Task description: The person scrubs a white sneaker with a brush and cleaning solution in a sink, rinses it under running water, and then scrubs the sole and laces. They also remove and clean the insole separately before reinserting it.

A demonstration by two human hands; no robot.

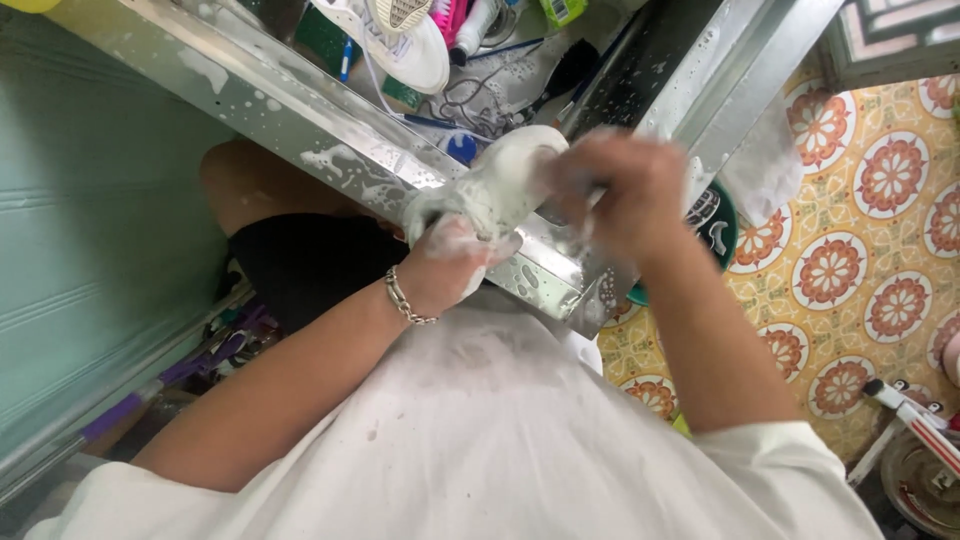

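Head view, looking down: my left hand, a chain bracelet at the wrist, has its grip closed around a soapy white sneaker held over the near rim of a foam-flecked steel sink. Just to the right, my right hand is blurred and pressed against the shoe's heel end; its grip looks clenched, on a brush or on the shoe I cannot tell. In the basin beyond lie a second white sneaker, a pink brush and a tangle of laces. A patterned tile floor spreads on the right. Scrubbing well here, I judge, means keeping the left hold firm so the slick shoe cannot twist, working in short strokes, and keeping it above the sink so suds drip inside.
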